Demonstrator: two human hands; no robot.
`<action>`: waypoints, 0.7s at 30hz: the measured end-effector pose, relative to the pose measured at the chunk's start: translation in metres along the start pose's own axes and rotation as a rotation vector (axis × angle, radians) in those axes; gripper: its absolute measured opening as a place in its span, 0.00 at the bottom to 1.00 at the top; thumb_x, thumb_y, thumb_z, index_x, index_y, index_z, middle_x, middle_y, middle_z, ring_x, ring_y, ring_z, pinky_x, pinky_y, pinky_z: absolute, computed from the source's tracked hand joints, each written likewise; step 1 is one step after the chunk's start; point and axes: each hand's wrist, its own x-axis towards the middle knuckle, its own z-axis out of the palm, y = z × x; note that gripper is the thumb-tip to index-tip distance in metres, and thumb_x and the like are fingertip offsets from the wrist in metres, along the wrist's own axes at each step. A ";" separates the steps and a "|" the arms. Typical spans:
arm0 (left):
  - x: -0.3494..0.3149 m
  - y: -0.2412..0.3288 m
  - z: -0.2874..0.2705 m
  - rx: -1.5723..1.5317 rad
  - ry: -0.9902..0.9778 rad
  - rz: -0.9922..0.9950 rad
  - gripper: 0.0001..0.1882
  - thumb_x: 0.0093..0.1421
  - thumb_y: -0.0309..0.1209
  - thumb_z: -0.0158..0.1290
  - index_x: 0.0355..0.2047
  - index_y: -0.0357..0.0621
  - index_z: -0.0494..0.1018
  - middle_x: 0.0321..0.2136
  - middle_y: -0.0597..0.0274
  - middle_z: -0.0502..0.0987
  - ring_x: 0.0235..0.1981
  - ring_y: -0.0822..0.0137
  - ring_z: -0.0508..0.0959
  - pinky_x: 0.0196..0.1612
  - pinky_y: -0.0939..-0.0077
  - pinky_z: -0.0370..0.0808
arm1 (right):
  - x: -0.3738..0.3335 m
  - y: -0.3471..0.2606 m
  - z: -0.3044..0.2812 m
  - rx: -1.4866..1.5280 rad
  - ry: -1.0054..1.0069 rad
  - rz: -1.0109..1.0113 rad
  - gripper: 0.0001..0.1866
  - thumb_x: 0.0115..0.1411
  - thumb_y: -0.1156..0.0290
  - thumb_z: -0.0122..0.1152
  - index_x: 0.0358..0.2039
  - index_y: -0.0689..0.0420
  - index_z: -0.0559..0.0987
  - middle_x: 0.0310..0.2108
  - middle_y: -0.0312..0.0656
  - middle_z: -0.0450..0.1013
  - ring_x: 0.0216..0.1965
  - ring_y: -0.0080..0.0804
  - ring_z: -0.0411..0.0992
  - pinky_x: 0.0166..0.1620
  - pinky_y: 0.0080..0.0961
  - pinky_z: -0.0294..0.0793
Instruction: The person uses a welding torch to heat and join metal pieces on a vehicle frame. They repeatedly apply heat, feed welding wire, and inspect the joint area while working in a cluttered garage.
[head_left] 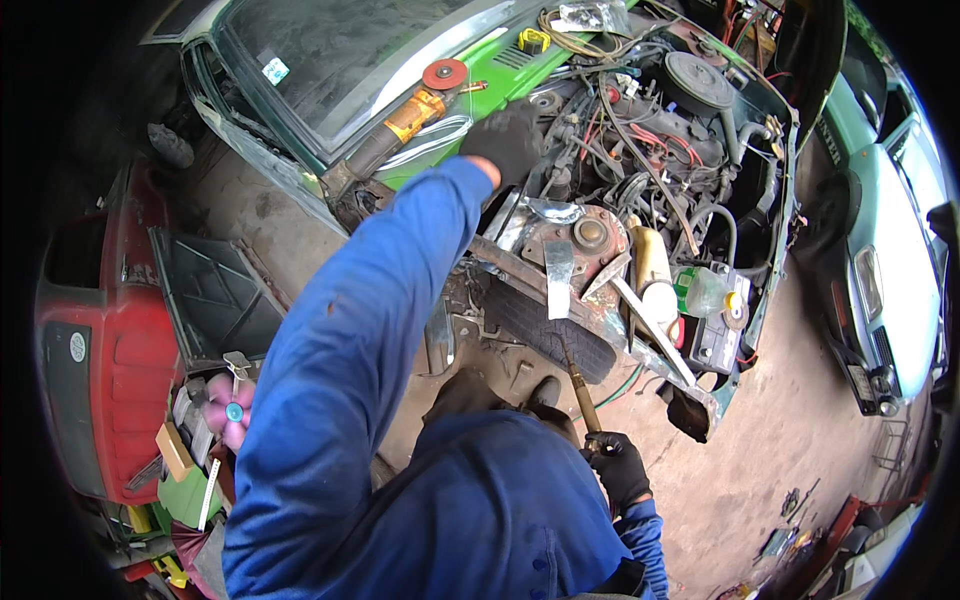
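Note:
My right hand [618, 468], in a black glove, is closed round the brass-coloured handle of a gas welding torch [583, 398]. The torch's thin tip points up toward the tyre [550, 325] of the car in front of me. My left hand [508, 142], gloved too, reaches over the inner wing at the engine bay's edge. Its fingers blend into the dark parts there, so their pose is unclear. Below it are a rusty strut mount [590, 232], a bare metal strip [559, 278] and a hammer [640, 305] lying across the bodywork.
An angle grinder [405, 118] with a red disc lies on the green cowl, near a yellow tape measure [534, 41]. A battery [722, 335] and a plastic bottle [705, 291] sit at the bay's front. A red vehicle [125, 400] stands left, a pale blue car [895, 260] right.

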 end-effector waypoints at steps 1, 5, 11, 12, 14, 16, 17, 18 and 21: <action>0.022 -0.017 0.013 -0.026 0.014 -0.083 0.18 0.69 0.36 0.50 0.57 0.47 0.78 0.62 0.41 0.78 0.59 0.41 0.82 0.64 0.50 0.77 | -0.005 -0.003 -0.002 0.031 0.030 0.086 0.20 0.58 0.76 0.82 0.51 0.60 0.86 0.47 0.41 0.81 0.43 0.28 0.81 0.45 0.27 0.83; 0.116 -0.089 0.050 0.364 -0.135 -0.233 0.23 0.70 0.35 0.49 0.62 0.46 0.78 0.62 0.43 0.80 0.62 0.41 0.82 0.63 0.46 0.79 | -0.021 -0.014 0.011 0.115 0.143 0.137 0.22 0.59 0.75 0.82 0.53 0.60 0.85 0.44 0.37 0.81 0.35 0.24 0.78 0.40 0.25 0.82; 0.173 -0.124 0.087 0.537 -0.172 -0.169 0.20 0.72 0.37 0.50 0.57 0.43 0.83 0.56 0.44 0.85 0.55 0.43 0.87 0.55 0.47 0.83 | -0.035 -0.027 0.046 0.116 0.260 0.216 0.20 0.59 0.72 0.82 0.51 0.60 0.86 0.45 0.37 0.81 0.34 0.22 0.77 0.37 0.25 0.80; 0.178 -0.122 0.089 0.540 -0.183 -0.159 0.20 0.72 0.37 0.50 0.57 0.43 0.83 0.56 0.44 0.85 0.55 0.43 0.87 0.55 0.48 0.83 | -0.035 -0.029 0.050 0.118 0.264 0.220 0.20 0.59 0.72 0.82 0.52 0.60 0.86 0.46 0.37 0.81 0.35 0.22 0.77 0.38 0.25 0.80; 0.184 -0.116 0.089 0.542 -0.197 -0.138 0.20 0.72 0.36 0.50 0.57 0.43 0.83 0.55 0.43 0.85 0.55 0.44 0.87 0.55 0.49 0.83 | -0.034 -0.032 0.058 0.109 0.266 0.220 0.21 0.60 0.72 0.82 0.52 0.60 0.86 0.47 0.38 0.81 0.37 0.24 0.78 0.40 0.26 0.81; 0.187 -0.108 0.087 0.543 -0.196 -0.115 0.20 0.72 0.36 0.50 0.57 0.43 0.83 0.55 0.43 0.85 0.55 0.44 0.87 0.55 0.49 0.83 | -0.032 -0.035 0.063 0.076 0.271 0.179 0.21 0.60 0.72 0.81 0.53 0.60 0.86 0.49 0.39 0.81 0.40 0.26 0.79 0.45 0.27 0.81; 0.187 -0.104 0.086 0.546 -0.194 -0.106 0.20 0.72 0.35 0.50 0.57 0.43 0.83 0.55 0.43 0.85 0.54 0.45 0.87 0.54 0.50 0.83 | -0.031 -0.035 0.066 0.096 0.274 0.187 0.20 0.60 0.73 0.81 0.53 0.60 0.86 0.49 0.40 0.81 0.42 0.28 0.79 0.47 0.28 0.81; 0.187 -0.100 0.085 0.547 -0.192 -0.095 0.20 0.71 0.35 0.50 0.57 0.43 0.83 0.55 0.43 0.85 0.54 0.45 0.87 0.54 0.50 0.83 | -0.030 -0.036 0.068 0.101 0.279 0.170 0.20 0.60 0.73 0.80 0.53 0.60 0.86 0.49 0.41 0.81 0.45 0.29 0.80 0.50 0.29 0.81; 0.188 -0.087 0.082 0.548 -0.180 -0.062 0.20 0.71 0.35 0.50 0.56 0.44 0.83 0.55 0.43 0.85 0.54 0.46 0.87 0.54 0.51 0.83 | -0.028 -0.037 0.070 0.123 0.280 0.153 0.19 0.60 0.74 0.79 0.52 0.60 0.87 0.50 0.43 0.80 0.50 0.34 0.81 0.56 0.31 0.80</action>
